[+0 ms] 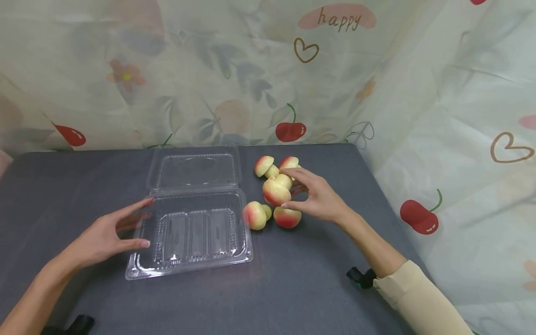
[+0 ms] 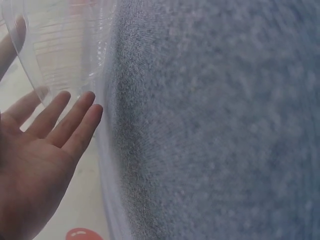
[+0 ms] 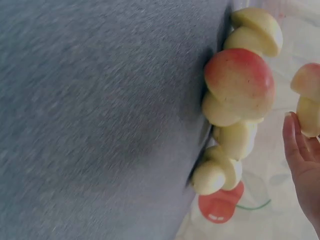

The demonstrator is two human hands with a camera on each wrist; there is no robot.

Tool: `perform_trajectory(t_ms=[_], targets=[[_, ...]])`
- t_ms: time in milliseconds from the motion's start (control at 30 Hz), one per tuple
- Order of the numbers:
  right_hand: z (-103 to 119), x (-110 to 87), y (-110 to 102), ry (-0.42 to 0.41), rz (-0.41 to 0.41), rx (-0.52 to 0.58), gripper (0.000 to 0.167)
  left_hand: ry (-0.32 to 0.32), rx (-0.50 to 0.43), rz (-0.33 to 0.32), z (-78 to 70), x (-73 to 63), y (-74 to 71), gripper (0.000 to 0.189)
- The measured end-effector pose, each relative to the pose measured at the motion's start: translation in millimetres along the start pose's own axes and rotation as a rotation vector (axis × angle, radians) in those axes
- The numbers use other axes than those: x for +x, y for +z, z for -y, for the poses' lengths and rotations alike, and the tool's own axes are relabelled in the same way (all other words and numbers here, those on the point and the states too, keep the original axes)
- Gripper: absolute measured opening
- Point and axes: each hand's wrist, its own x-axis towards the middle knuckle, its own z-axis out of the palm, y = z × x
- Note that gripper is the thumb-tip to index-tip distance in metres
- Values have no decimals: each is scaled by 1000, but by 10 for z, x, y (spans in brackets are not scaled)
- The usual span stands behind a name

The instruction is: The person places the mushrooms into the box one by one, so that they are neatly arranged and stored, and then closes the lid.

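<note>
Holding mushroom (image 1: 275,192) — right hand (image 1: 318,197), "happy" backdrop (image 1: 259,32)

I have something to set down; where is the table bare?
The table is bare in front of the clear container, between left forearm and right forearm; left of its open lid, beyond the left hand; and toward the far right corner, beyond the right hand. Crowded: right of the container, where mushroom-shaped pieces cluster and the right hand grips one.

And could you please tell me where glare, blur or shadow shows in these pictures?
Head view: bright glints along the near edge of the clear container; left wrist view: the grey cloth blurs toward the right; right wrist view: dark shadow on the cloth beside the mushrooms.
</note>
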Motion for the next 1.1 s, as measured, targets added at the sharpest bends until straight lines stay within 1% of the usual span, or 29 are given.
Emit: perform_trajectory(t_ms=[200, 467, 600, 767, 967, 1100], targets=[[-295, 80, 104, -37, 7, 16, 76, 27, -27, -1, -9, 26, 8, 95], [-234, 199, 208, -60, 35, 45, 74, 25, -33, 4, -31, 42, 13, 97], [-204, 253, 277, -60, 56, 79, 74, 27, -28, 4, -11, 40, 15, 95], [-162, 321, 367, -89, 82, 104, 77, 27, -32, 1, 10, 31, 23, 95], [-98, 384, 495, -105, 108, 132, 78, 39, -69, 8, -8, 19, 35, 95], [-70, 427, 579, -114, 125, 146, 78, 46, -130, 32, 5, 16, 24, 95]])
